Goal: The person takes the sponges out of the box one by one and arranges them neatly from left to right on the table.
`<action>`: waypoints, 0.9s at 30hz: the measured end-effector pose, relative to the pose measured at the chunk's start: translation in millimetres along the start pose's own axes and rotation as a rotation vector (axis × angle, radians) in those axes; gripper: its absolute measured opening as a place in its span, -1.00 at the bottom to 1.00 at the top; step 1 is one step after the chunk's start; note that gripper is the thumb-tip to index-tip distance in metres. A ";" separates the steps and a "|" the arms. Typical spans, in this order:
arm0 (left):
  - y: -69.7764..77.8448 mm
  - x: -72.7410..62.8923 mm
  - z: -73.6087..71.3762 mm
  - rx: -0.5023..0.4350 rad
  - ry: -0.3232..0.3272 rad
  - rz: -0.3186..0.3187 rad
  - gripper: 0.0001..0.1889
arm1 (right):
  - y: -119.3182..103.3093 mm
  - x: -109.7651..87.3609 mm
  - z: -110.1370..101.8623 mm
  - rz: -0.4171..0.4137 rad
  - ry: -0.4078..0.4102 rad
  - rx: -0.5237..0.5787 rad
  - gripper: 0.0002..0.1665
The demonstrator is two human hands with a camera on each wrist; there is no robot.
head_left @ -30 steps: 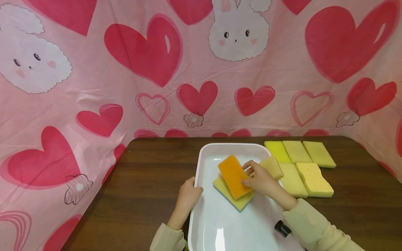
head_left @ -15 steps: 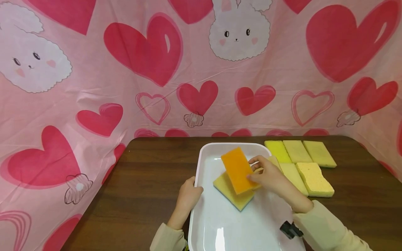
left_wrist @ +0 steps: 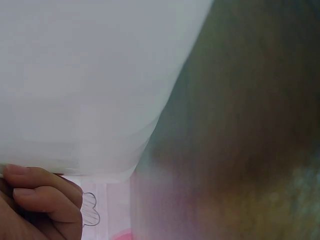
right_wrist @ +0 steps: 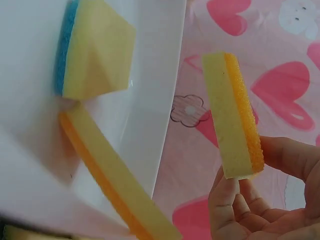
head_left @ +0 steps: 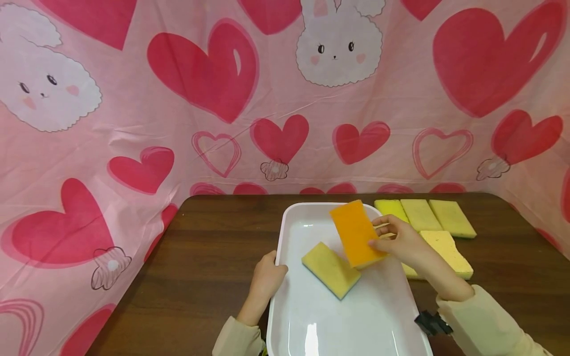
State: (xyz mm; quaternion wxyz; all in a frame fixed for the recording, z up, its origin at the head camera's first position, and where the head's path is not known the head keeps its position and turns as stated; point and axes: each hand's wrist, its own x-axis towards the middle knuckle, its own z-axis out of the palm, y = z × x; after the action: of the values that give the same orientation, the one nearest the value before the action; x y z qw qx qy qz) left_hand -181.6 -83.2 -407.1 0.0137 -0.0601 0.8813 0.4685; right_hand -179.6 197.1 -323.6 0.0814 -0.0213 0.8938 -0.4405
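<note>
My right hand (head_left: 401,242) pinches a sponge (head_left: 356,235) with an orange scouring face and a pale yellow body, raised over the right part of a white tray (head_left: 307,316). In the right wrist view, thumb and fingers take this sponge by one end. A yellow sponge with a blue face (right_wrist: 100,50) lies in the tray, orange face of none showing on it. Another orange-and-yellow sponge (right_wrist: 120,172) leans across the tray's rim; the head view mostly hides it behind my right hand. My left hand (head_left: 269,273) grips the tray's left rim, fingers curled (left_wrist: 45,200).
Right of the tray, several yellow sponges lie in two rows on the dark wooden table (head_left: 209,257), among them a bright yellow one (head_left: 392,210) and a wavy-edged one (head_left: 447,252). A pink heart-patterned cloth (head_left: 276,99) hangs behind. A black device (head_left: 432,324) sits at my right wrist.
My right hand has moved right and slightly up with the orange-faced sponge, uncovering more of the sponge lying in the tray. My left hand stays on the rim.
</note>
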 end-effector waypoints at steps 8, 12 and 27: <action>0.1 -0.1 -0.6 0.003 0.009 0.004 -0.62 | 12.0 -4.5 -14.8 -0.032 0.004 -0.002 -0.33; 1.2 -0.1 -1.7 0.003 0.005 0.005 -0.63 | 17.7 -6.3 -19.8 -0.036 0.029 -0.003 -0.34; 2.5 -0.7 -1.3 0.006 -0.002 -0.002 -0.62 | 43.9 -6.1 -57.0 0.005 0.192 -0.028 -0.33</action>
State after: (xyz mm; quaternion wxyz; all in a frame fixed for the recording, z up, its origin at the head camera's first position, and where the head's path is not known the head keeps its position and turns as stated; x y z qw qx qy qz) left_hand -181.1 -82.8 -404.2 0.0151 -0.0605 0.8826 0.4659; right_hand -181.4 269.3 -323.5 -0.0039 0.0219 0.9036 -0.4279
